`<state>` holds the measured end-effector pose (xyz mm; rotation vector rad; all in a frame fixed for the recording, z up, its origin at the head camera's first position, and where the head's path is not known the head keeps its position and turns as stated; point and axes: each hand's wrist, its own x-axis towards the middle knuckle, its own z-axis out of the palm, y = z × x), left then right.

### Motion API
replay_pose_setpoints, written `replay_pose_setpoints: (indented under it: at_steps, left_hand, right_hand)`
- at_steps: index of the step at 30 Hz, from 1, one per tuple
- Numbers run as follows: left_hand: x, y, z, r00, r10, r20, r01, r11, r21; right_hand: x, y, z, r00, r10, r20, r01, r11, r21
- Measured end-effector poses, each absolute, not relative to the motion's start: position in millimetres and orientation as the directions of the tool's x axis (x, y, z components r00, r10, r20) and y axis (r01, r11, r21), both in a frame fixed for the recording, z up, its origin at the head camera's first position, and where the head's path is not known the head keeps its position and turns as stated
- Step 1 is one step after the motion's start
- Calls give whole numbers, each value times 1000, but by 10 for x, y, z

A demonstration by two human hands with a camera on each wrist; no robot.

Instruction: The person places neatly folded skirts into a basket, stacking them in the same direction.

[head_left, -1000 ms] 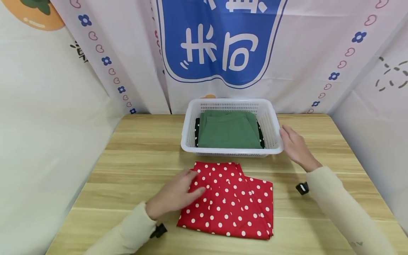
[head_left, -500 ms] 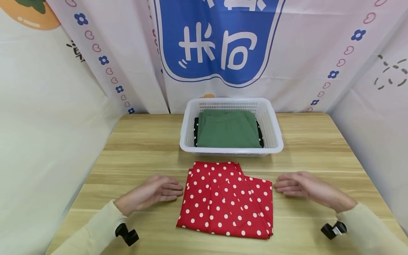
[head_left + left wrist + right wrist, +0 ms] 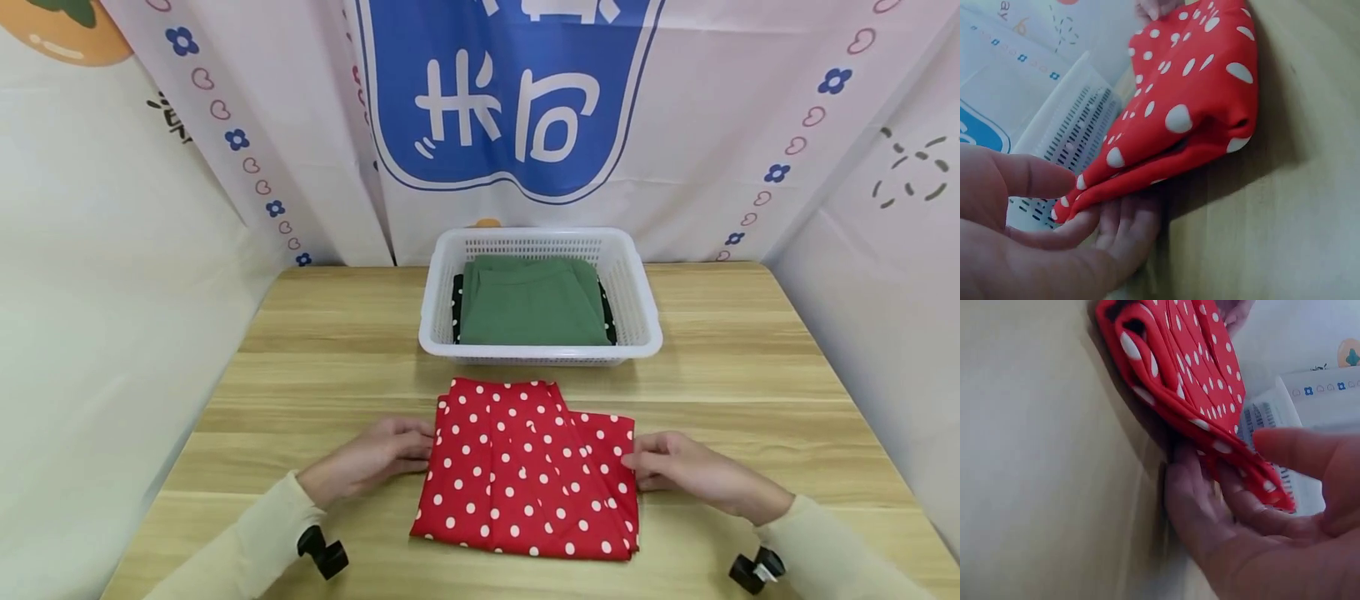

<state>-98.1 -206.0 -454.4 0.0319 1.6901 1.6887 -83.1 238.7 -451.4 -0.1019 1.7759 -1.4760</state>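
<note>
A folded red garment with white dots [image 3: 517, 475] lies on the wooden table in the head view. At its left side my left hand [image 3: 371, 457] pinches the edge. In the left wrist view the thumb [image 3: 1044, 176] meets the red cloth from above, with the other fingers beneath. My right hand [image 3: 686, 468] holds the opposite edge, thumb on top. Several of its fingers [image 3: 1200, 494] reach under the layered cloth in the right wrist view. The fingertips below the fabric are partly hidden.
Just behind the garment stands a white plastic basket [image 3: 540, 353]. Inside it lies folded green cloth [image 3: 532, 308] over black dotted cloth [image 3: 457, 310]. The wooden table [image 3: 300, 375] ends at a printed curtain [image 3: 495, 125], with white fabric along both sides.
The right hand has come down from the basket to the garment's right edge. The left hand has left the garment's top for its left edge. Both now grip it; the garment stays put.
</note>
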Motion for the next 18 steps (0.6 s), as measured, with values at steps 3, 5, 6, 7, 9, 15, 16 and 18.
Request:
replay_pose_setpoints:
  at_steps: [3, 5, 6, 7, 9, 15, 16, 18]
  left_hand:
    - [-960, -2014, -4566, -726, 524, -446, -452, 126, 883]
    - [-936, -1998, -4576, -726, 529, -439, -460, 100, 882]
    - [-925, -1993, -4580, -727, 530, -436, -466, 83, 881]
    - [-915, -1990, -4588, -730, 527, -436, -474, 70, 878]
    - [-897, -1984, -4607, -735, 522, -434, -486, 42, 873]
    - [-838, -1939, -4652, -733, 507, -454, -532, -12, 847]
    - [-831, -1922, -4651, -731, 505, -459, -544, -24, 839]
    - [-827, -1882, -4664, -726, 507, -464, -569, -64, 820]
  right_hand:
    - [-814, 2307, -4538, -683, -526, -506, 383, 332, -862]
    - [-796, 2267, -4566, -677, -535, -505, 427, 273, -862]
    - [-787, 2251, -4584, -671, -540, -507, 462, 231, -857]
    - [-775, 2238, -4600, -667, -542, -511, 495, 190, -848]
    - [-741, 2204, -4639, -664, -547, -510, 542, 118, -832]
    - [-610, 2062, -4736, -621, -570, -538, 618, 66, -784]
    - [-601, 2036, -4743, -617, -569, -544, 627, 62, -776]
    - [-594, 2002, -4756, -614, -565, -551, 639, 54, -767]
